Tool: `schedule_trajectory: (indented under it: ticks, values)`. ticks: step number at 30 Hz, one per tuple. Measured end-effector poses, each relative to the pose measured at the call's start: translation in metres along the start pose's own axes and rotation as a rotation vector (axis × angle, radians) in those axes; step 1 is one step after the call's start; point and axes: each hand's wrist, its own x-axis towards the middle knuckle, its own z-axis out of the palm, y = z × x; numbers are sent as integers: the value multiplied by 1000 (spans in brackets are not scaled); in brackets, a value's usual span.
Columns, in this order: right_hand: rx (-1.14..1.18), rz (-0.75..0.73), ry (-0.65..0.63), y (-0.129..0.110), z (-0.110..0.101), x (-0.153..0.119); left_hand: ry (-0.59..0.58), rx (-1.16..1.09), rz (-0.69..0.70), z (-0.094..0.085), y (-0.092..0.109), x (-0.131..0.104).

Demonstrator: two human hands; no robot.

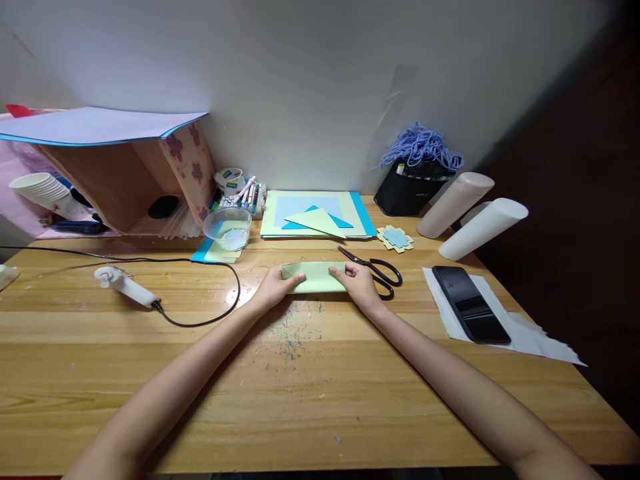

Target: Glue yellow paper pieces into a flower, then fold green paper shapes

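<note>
A folded strip of pale green paper [315, 275] lies flat on the wooden desk [300, 387], a little beyond its middle. My left hand [274, 287] presses on the strip's left end, thumb on top. At the right end my right hand [356, 283] pins the paper down with its fingertips. Both forearms reach in from the near edge.
Black scissors [376, 271] lie just right of my right hand. Behind are a stack of green and blue paper sheets [317, 215], a clear plastic bowl [227, 228], markers [246, 192], a glue gun [126, 285] with its cable. A black phone [470, 303] on white paper and two white cylinders [483, 229] sit at right.
</note>
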Motion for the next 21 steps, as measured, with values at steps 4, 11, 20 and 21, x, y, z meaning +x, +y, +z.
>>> schedule_trajectory:
  ticks: [4, 11, 20, 21]
  values:
    - [-42, -41, 27, 2, 0, 0, 9, -12, -14, 0, 1, 0]
    - [122, 24, 5, 4, -1, 3, 28, -8, -11, 1, 0, -1]
    - [122, 14, 46, 9, -2, 5, 85, -8, -24, 5, 1, -3]
    - [121, 16, 47, 9, -3, 5, 90, 3, -28, 5, 2, -3]
